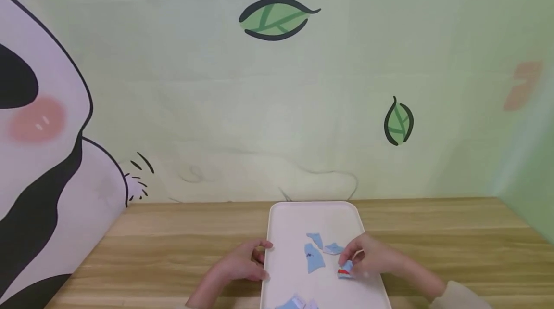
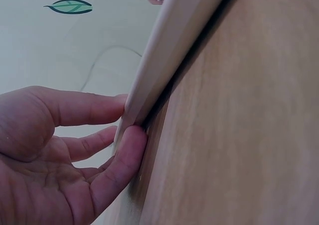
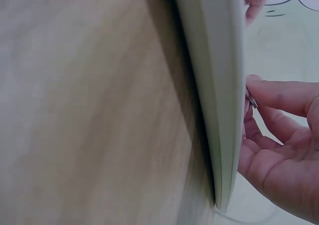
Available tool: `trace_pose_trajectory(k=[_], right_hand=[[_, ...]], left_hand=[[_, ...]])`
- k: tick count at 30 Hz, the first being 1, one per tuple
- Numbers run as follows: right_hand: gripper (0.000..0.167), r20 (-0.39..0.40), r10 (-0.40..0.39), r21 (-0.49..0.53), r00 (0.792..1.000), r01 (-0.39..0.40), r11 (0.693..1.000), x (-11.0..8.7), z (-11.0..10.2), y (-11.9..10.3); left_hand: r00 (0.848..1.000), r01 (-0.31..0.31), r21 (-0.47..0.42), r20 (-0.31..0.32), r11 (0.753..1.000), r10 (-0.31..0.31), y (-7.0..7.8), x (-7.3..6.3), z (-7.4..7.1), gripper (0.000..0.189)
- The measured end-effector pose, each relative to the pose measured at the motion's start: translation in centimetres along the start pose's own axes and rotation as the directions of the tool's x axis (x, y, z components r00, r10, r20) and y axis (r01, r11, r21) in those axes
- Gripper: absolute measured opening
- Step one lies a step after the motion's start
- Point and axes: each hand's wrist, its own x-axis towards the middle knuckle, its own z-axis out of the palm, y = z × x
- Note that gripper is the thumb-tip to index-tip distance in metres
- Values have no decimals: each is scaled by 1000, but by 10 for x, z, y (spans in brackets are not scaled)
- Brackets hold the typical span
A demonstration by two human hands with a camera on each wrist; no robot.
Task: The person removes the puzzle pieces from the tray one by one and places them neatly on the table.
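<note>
Pale green wall (image 1: 173, 83) at the far side, black-and-white printed panda (image 1: 52, 54) on its left. Brown wood-grain table (image 1: 195, 232) in front, white rectangular tray with rounded corners (image 1: 285, 232) on it. Left hand (image 1: 240, 263) holds the tray's left rim with thumb and bent fingers. Right hand (image 1: 372, 256), over the tray's right side, pinches a flat blue-and-white piece with a red stripe (image 1: 345, 273) between thumb and fingers; can't tell if the piece touches the tray. Left of it lies a tall flat blue piece with a small dark mark (image 1: 314, 258). Flat blue piece, partly cut off (image 1: 285, 305), sits at the near end, a pale lilac piece (image 1: 312, 305) to its right. Blue-and-white jagged piece (image 1: 333, 249) just beyond the held one; small narrow blue piece (image 1: 316, 240) farther left.
</note>
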Motion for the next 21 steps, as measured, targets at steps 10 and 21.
trace_pose_trajectory(k=[10, 21], right_hand=[[28, -130, 29, 53, 991, -22, 998, -4, -23, 3], [35, -357, 141, 27, 923, -141, 990, -2, -58, 13]], left_hand=[[1000, -1, -13, 3, 1000, 1, -1, 0, -1, 60], [1000, -4, -5, -1, 1000, 4, -1, 1, -1, 60]])
